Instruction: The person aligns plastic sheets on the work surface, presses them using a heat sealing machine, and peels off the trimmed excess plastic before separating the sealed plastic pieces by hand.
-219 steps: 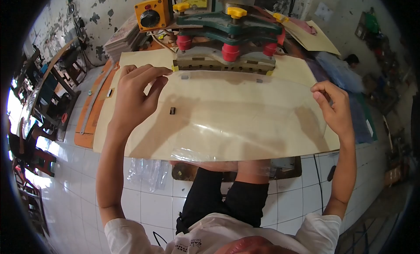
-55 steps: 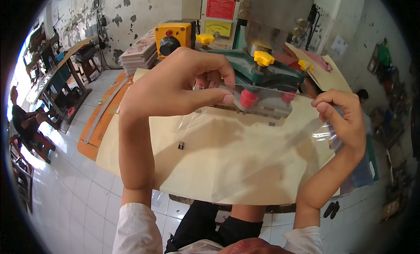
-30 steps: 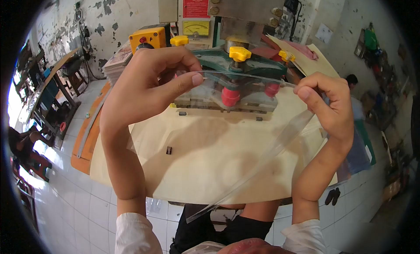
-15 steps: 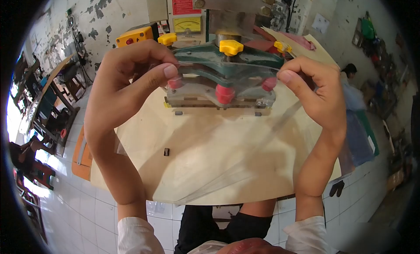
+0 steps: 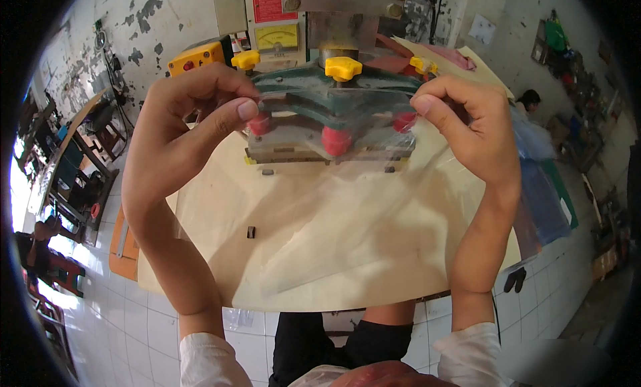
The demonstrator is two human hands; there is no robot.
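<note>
A clear plastic sheet (image 5: 334, 220) hangs between my two hands, its top edge stretched level in front of the machine. My left hand (image 5: 193, 130) pinches one upper corner between thumb and fingers. At the other corner, my right hand (image 5: 467, 123) holds the sheet in a similar pinch. Through the film shows a green press head (image 5: 294, 80) with yellow star knobs (image 5: 343, 69) on top and red knobs (image 5: 336, 140) below. Under it is a grey metal plate (image 5: 287, 147). The sheet's lower part hangs over the pale wooden table (image 5: 214, 267); its outline is hard to make out.
A small dark block (image 5: 251, 232) lies on the table at left. Behind stand a yellow control box (image 5: 193, 60) and a gauge (image 5: 277, 39). Blue plastic sheets (image 5: 544, 200) hang at the right edge. Another person (image 5: 529, 100) is at the far right.
The sheet's lower part has swung and spread flatter across the table area. Both hands keep their pinch and shift slightly left in view.
</note>
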